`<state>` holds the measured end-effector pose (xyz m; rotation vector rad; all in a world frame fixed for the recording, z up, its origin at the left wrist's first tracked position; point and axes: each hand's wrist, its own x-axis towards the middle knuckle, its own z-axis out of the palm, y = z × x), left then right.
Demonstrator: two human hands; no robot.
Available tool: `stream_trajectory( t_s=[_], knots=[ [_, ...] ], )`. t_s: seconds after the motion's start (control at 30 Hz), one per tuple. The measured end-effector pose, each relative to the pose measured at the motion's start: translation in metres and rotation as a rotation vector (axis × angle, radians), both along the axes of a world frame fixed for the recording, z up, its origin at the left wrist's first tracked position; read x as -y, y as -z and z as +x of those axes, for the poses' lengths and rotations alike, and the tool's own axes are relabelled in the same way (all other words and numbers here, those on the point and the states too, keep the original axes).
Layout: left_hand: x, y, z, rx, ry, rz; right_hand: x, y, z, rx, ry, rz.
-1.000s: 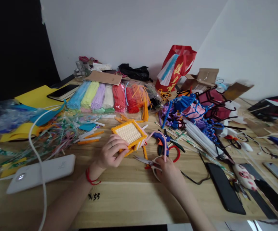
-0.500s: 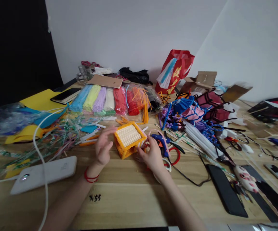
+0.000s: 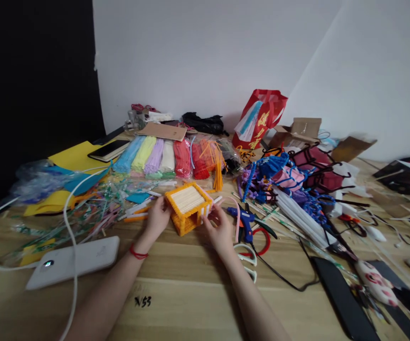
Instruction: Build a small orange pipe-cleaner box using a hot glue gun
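A small box-shaped model (image 3: 189, 201), edged in fuzzy orange pipe cleaners and topped with a panel of pale sticks, stands on the wooden table in front of me. My left hand (image 3: 157, 219) grips its left side, with the fingertips partly hidden behind it. At the front right corner, my right hand (image 3: 219, 230) has its thumb and fingers closed on the model near some white strips. Just right of that hand lie a blue glue gun (image 3: 246, 222), a bent pink pipe cleaner (image 3: 238, 215) and white-handled scissors (image 3: 249, 260).
Bundles of coloured pipe cleaners (image 3: 155, 156) lie behind the model. A white power bank (image 3: 84, 258) with a cable is at left. To the right are a pile of blue and purple craft pieces (image 3: 279, 170) and a black phone (image 3: 343, 293). A red bag (image 3: 258, 118) stands behind.
My left hand has closed in from beside the model onto its left side. My right hand stays at the right corner. The camera view has shifted slightly, moving the scene lower and to the right.
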<state>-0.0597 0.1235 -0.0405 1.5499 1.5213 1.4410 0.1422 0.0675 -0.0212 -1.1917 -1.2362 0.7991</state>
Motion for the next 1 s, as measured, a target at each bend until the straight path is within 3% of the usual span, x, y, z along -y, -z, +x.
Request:
stream_trajectory(
  t_s=[0.1, 0.23, 0.27, 0.33, 0.43, 0.5, 0.6, 1.0],
  knots=[
    [0.008, -0.007, 0.0, -0.076, -0.045, 0.025, 0.004, -0.004, 0.002, 0.037, 0.055, 0.067],
    [0.021, -0.009, 0.008, -0.18, -0.146, 0.097, 0.009, -0.015, 0.005, 0.183, 0.26, 0.116],
    [0.024, -0.008, 0.01, -0.221, -0.179, 0.133, 0.011, -0.017, 0.005, 0.177, 0.237, 0.074],
    [0.027, -0.006, 0.012, -0.307, -0.227, 0.207, 0.016, -0.02, 0.004, 0.04, 0.038, -0.075],
    [0.028, -0.002, 0.013, -0.364, -0.244, 0.256, 0.025, -0.025, 0.0, -0.393, -0.334, -0.305],
    [0.028, -0.001, 0.013, -0.37, -0.248, 0.256, 0.03, -0.028, -0.001, -0.626, -0.46, -0.372],
    [0.028, -0.002, 0.013, -0.371, -0.261, 0.273, 0.033, -0.031, -0.002, -0.731, -0.498, -0.374],
    [0.031, -0.006, 0.011, -0.459, -0.225, 0.498, 0.036, -0.034, -0.004, -0.689, -0.485, -0.414]
  ],
)
